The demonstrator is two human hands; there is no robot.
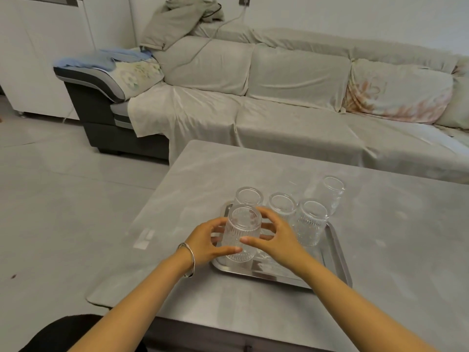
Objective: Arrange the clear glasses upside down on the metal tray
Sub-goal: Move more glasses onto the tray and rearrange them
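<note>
While both hands, left [203,243] and right [275,243], grip one inverted glass [242,233] over the tray [337,252], three more stand inverted on it; a fifth [332,193] stands on the worktop [406,237].

Both hands' fingers [223,250] around an inverted ribbed glass [242,233] on metal tray [337,250], four more glasses behind

Both forearms reach forward over the metal tray [337,252]. Left hand [206,241] and right hand [275,240] cup the near-left glass [242,235] from either side, fingers spread, bangle on left wrist.
</note>
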